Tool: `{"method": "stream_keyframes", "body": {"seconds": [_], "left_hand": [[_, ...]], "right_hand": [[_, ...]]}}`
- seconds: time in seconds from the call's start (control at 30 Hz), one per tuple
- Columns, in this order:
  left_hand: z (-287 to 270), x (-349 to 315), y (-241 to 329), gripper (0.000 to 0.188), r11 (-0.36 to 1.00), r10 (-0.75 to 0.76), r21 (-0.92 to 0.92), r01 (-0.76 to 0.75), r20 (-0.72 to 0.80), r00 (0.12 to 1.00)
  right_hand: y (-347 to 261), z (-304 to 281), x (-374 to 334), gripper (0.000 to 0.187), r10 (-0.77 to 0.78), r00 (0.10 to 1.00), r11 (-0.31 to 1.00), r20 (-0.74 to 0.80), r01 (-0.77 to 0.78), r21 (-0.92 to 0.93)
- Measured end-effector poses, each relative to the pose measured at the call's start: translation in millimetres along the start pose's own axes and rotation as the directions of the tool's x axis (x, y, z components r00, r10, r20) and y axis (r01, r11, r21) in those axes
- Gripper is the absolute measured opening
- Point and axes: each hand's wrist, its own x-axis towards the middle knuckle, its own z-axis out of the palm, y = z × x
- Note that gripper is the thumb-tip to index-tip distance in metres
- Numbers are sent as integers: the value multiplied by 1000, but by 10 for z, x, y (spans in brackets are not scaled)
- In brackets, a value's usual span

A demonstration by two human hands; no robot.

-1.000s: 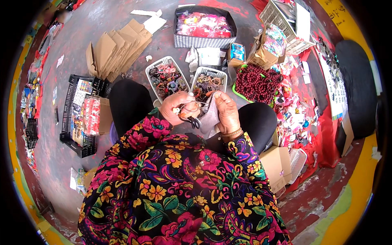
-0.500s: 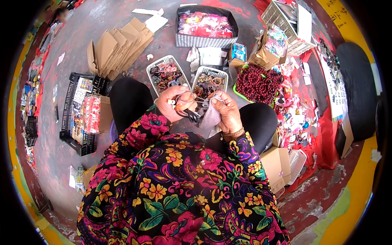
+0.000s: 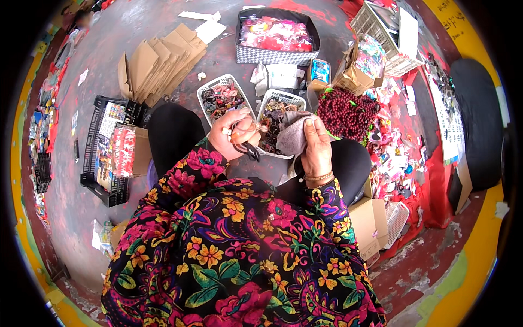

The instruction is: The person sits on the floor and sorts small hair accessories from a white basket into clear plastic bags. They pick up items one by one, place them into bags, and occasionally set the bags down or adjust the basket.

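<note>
My left hand (image 3: 229,137) is closed around a bunch of elastic hair ties (image 3: 250,150), with dark loops hanging below the fingers and pale bits showing between them. Between the thumb and fingers of my right hand (image 3: 317,148) is a mauve-grey cloth (image 3: 293,132), which droops over the near side of a white basket (image 3: 303,102) filled with small dark and brown bands. Another white basket (image 3: 201,103), holding pink, red and dark bands, stands just beyond my left hand. A gap separates the two hands.
Dark red beads (image 3: 346,113) are heaped on the right, near an open carton (image 3: 357,76) of packets. A patterned bin (image 3: 275,55) of pink packs stands far ahead. Flattened cardboard (image 3: 158,65) and a black crate (image 3: 90,158) lie left. Another carton (image 3: 368,226) is near my right knee.
My right hand has moved right with the cloth, away from my left hand. Thin strands stretched between the hands before no longer show. My left hand stays nearly in place.
</note>
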Motion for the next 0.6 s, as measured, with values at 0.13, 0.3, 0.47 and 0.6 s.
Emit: {"method": "stream_keyframes", "body": {"seconds": [0.13,0.3,0.47,0.6], "left_hand": [[-26,16,-50,42,999,-19,37,19,-7,1000],[-68,15,-131,35,990,-23,140,36,-92,996],[-4,33,-184,34,949,-105,272,160,-206,973],[-59,37,-238,33,944,-126,282,173,-176,976]], "right_hand": [[-18,90,-82,32,19,983,1000,181,-22,18],[1,159,-140,43,154,930,988,335,-145,-52],[74,165,-150,37,8,965,927,264,92,-362],[43,134,-151,20,-49,974,937,221,121,-328]]}}
